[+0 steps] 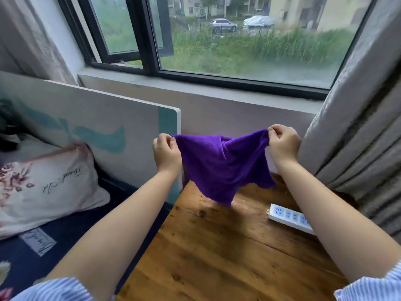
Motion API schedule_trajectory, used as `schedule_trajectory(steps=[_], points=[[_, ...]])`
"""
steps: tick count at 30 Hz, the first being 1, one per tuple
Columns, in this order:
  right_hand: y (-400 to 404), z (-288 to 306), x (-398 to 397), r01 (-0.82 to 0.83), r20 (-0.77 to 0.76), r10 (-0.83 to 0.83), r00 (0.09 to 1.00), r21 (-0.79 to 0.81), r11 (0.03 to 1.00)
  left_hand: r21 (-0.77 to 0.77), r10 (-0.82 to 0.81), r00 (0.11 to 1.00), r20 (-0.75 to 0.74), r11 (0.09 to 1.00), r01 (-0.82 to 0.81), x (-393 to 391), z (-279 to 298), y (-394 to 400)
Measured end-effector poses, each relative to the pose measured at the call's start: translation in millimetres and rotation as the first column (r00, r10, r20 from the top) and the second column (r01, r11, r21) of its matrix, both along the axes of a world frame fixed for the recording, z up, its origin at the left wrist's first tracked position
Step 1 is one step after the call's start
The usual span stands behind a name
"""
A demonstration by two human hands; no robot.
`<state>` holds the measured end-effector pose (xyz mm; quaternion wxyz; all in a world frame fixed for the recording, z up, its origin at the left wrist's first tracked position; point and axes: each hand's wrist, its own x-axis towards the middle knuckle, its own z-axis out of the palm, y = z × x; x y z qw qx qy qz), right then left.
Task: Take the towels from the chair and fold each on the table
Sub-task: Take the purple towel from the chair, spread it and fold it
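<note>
Towel (pixel 221 164) hanging between left hand (pixel 166 153), right hand (pixel 282 143) grips.

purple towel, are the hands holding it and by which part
Yes: the left hand and right hand each pinch a top corner of the purple towel, which hangs above the table.

White power strip (pixel 289 218) on table's right; floral pillow (pixel 45 185) left w/ headboard (pixel 104 118).
</note>
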<state>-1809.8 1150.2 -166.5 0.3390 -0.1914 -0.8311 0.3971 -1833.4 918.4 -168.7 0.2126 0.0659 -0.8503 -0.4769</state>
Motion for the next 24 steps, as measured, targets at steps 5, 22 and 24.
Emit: schedule_trajectory(steps=[5,22,24], points=[[-16,-26,-2,-0.115,0.145,0.144,0.979,-0.19,0.975,-0.2,-0.099,0.975,0.196,0.97,0.139,-9,-46,-41],[-102,-227,141,-0.172,0.954,0.093,0.285,-0.045,0.984,-0.215,-0.365,0.242,0.899,0.111,0.97,27,-225,-150],[-111,-235,150,-0.217,0.971,0.097,0.218,-0.049,0.975,-0.214,-0.304,0.209,0.929,0.02,0.977,30,-235,-155]])
